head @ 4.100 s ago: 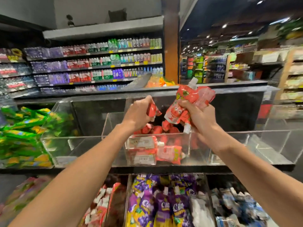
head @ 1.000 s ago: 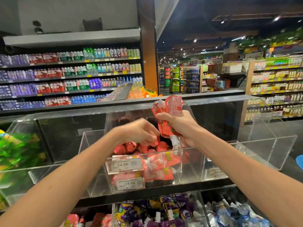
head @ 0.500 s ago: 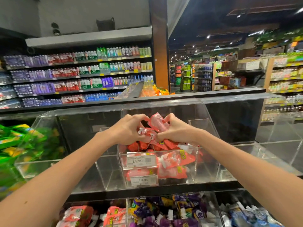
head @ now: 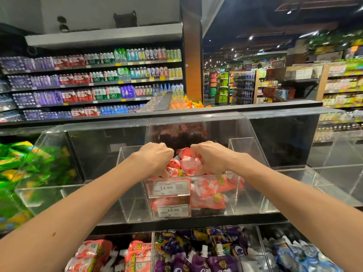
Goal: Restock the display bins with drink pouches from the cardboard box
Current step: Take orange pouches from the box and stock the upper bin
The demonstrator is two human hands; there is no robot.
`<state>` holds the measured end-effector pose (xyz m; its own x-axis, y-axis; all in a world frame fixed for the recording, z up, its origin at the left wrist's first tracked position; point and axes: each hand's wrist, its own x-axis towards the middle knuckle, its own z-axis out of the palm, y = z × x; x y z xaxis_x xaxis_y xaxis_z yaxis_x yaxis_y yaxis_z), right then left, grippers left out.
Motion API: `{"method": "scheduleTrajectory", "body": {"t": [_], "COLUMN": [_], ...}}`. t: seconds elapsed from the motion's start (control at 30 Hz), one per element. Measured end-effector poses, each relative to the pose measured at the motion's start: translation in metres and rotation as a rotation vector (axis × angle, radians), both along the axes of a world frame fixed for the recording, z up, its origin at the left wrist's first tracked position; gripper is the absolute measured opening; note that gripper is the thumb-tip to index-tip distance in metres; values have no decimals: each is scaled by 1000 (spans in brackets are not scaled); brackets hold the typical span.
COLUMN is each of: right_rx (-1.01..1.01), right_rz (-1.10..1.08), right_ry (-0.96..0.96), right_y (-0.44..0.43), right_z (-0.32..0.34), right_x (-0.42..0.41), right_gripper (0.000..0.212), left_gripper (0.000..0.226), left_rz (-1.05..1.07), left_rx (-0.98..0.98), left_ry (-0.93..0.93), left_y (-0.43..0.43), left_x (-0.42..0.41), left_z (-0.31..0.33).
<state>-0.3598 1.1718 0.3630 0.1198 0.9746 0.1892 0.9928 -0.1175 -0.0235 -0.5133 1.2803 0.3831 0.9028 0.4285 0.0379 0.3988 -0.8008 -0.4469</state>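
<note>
Left hand [head: 155,156] and right hand [head: 210,157] both curl round red pouches [head: 188,163] over middle bin [head: 252,195]. Pile high near front. Risk: careless release sends pouch over low front edge. Box not in view.

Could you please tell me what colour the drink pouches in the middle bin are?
The drink pouches are red-orange, seen in the head view.

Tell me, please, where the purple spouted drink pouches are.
Head view, bottom centre: the purple spouted pouches lie in the lower row, between red-orange pouches left and pale blue pouches right.
</note>
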Motion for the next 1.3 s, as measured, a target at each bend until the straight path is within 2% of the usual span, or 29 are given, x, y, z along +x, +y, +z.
{"method": "scheduleTrajectory", "body": {"t": [0.1,0.23,0.33,0.47,0.57,0.7,0.77,0.87,0.93,1.03,1.17,1.3], "right_rx": [-22,-194,-242,-231,-42,370,568,770,832,821,744,724], "right_rz": [67,-38,-65,-156,-179,-173,-146,-126,-210,-353,-590,-950], "right_ry": [-12,157,193,440,527,407,395,428,495,583,692,695], "right_y": [-2,-5,-7,-24,-37,-65,-89,-145,-193,-280,-418,-558], "right_z": [0,4,6,12,4,-15,-28,-62,-94,-152,-228,-277], "right_x": [0,2,2,-6,-15,-26,-35,-45,-51,-52,-26,5], "right_gripper": [29,36,21,57,59,26,16,19,23,24,25,32], "left_gripper": [46,42,36,36,32,21,22,33,30,25,19,18], "left_rz": [-22,-57,-33,-6,-50,-198,-272,-415,-519,-530,-584,-702], "left_rx": [43,40,-74,-321,-363,-495,-567,-659,-739,-871,-1004,-1163], "left_ry": [32,82,116,70,-95,-561,-801,-944,-931,-848,-682,-415], "left_y": [-3,4,9,16,18,2,-24,-86,-139,-225,-359,-488], "left_x": [-2,-4,-3,-7,-12,-18,-20,-18,-13,10,71,152], "left_z": [0,-1,2,12,12,9,1,-27,-59,-117,-187,-241]}}
